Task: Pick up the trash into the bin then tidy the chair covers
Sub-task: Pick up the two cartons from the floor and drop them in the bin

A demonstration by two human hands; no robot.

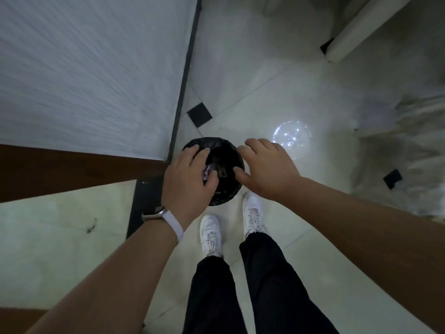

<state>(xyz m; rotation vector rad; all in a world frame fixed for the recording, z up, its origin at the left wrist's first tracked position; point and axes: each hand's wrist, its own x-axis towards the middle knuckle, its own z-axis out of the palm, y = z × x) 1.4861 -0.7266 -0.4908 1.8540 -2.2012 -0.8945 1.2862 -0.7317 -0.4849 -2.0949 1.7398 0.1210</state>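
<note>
A round bin (222,196) lined with a black bag stands on the tiled floor just ahead of my feet. My left hand (186,175) hovers over its left rim, fingers closed around a small crinkled wrapper (207,171) with a pale, purplish look. My right hand (262,165) hangs over the bin's right rim with fingers spread and nothing in it. Dark scraps lie inside the bin. A white chair cover (349,27) shows at the top right.
A grey wall with a dark baseboard (184,75) runs down the left, meeting a brown wooden panel (72,169). A clear balloon with small lights (292,138) lies on the floor right of the bin. Pale crumpled fabric (404,131) fills the right side.
</note>
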